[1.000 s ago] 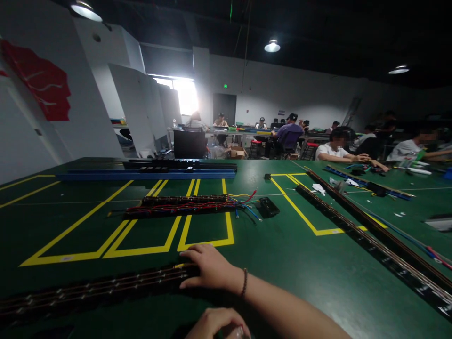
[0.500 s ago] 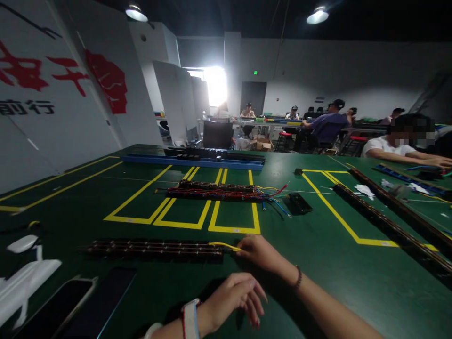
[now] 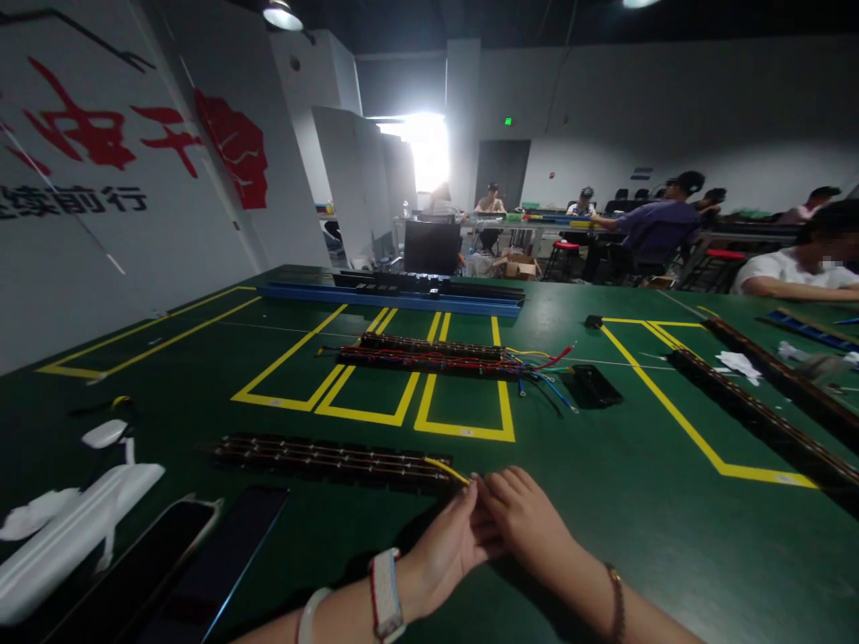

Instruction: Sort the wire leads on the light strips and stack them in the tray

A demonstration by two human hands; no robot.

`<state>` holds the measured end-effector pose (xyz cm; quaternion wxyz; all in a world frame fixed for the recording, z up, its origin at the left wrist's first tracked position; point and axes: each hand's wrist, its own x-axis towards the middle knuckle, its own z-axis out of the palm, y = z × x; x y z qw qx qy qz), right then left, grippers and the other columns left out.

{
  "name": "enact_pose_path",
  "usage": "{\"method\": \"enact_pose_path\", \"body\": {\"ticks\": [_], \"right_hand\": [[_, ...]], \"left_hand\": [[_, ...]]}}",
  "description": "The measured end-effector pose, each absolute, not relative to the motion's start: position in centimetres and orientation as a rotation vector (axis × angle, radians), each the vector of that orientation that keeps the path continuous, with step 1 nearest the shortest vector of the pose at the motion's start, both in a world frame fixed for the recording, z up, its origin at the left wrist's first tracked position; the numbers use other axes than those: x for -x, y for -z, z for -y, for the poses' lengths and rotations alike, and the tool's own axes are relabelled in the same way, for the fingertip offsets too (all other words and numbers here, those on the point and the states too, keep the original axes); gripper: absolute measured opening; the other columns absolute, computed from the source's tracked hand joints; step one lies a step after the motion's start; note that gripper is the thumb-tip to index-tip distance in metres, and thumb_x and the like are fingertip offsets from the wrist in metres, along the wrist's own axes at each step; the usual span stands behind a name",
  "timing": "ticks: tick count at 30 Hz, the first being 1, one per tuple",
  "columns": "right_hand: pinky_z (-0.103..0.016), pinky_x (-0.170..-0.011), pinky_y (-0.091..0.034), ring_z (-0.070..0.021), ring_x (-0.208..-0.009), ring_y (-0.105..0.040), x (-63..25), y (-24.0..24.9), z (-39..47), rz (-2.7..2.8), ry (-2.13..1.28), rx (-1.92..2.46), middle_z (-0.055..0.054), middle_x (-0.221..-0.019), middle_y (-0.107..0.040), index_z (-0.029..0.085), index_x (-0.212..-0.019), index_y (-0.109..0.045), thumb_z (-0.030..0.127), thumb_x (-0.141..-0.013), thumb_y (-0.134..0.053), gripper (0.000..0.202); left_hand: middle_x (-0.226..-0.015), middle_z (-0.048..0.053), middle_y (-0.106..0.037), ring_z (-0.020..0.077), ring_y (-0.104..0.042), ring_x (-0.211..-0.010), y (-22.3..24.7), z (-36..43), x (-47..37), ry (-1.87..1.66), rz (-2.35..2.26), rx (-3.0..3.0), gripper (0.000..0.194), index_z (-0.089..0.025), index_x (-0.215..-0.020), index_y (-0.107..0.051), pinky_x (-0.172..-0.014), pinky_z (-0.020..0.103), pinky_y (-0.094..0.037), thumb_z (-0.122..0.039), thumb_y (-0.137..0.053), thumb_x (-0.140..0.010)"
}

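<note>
A long dark strip [image 3: 328,459] with rows of bright metal points lies in front of me, left of my hands. From its right end a yellow wire [image 3: 446,467] runs to my fingertips. My left hand [image 3: 453,541], with a pale woven band at the wrist, pinches around the wire's end. Against it, my right hand [image 3: 527,514] is closed with its fingertips at the same end. The wire's tip is hidden between the fingers. Farther back lies a similar dark strip [image 3: 429,353] with red, blue and yellow wires coming out of its right end.
Two dark phones [image 3: 225,555] and a white device [image 3: 73,528] lie at left. A blue rail [image 3: 395,300] crosses the far edge. A small black box [image 3: 594,385] sits right of the wired strip. More long strips [image 3: 758,420] lie at right, near a seated person [image 3: 802,268].
My left hand has risen to meet my right hand at the yellow wire's end, its fingers now closed there. The view has shifted left.
</note>
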<state>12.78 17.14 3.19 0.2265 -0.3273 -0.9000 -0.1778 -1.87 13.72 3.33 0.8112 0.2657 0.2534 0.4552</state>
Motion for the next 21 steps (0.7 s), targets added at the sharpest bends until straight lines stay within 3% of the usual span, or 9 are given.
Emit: {"method": "enact_pose_path", "body": {"ticks": [7,14,21], "right_hand": [[-0.032,-0.071,-0.042,-0.0187,-0.076,-0.051,-12.8,-3.9,-15.9,2.522,0.363,1.028,-0.005,-0.087,-0.059,0.019,-0.108,-0.063,0.01,-0.076,-0.065,0.033],[-0.026,-0.065,-0.04,-0.0147,-0.074,-0.055,-13.5,-7.9,-16.4,2.581,-0.265,1.219,-0.004,-0.082,-0.059,0.02,-0.09,-0.067,0.021,-0.089,-0.05,0.017],[-0.028,-0.064,-0.038,-0.017,-0.073,-0.057,-14.6,-8.6,-18.9,2.447,-0.118,1.318,-0.006,-0.083,-0.061,0.019,-0.087,-0.065,0.033,-0.089,-0.051,0.02]], "left_hand": [[-0.097,0.01,-0.063,0.0186,-0.063,-0.089,-2.3,-14.1,1.7,-1.032,-0.544,-0.504,0.026,-0.013,-0.1,-0.047,-0.087,0.039,-0.046,-0.036,-0.052,-0.09],[-0.093,0.013,-0.064,0.0194,-0.064,-0.086,-2.4,-13.9,1.8,-0.994,-0.534,-0.632,0.035,-0.01,-0.101,-0.051,-0.087,0.04,-0.046,-0.044,-0.046,-0.092],[-0.097,0.016,-0.064,0.0202,-0.065,-0.087,-2.6,-13.9,1.8,-0.968,-0.614,-0.66,0.031,-0.01,-0.102,-0.046,-0.087,0.04,-0.046,-0.039,-0.041,-0.094]]}}
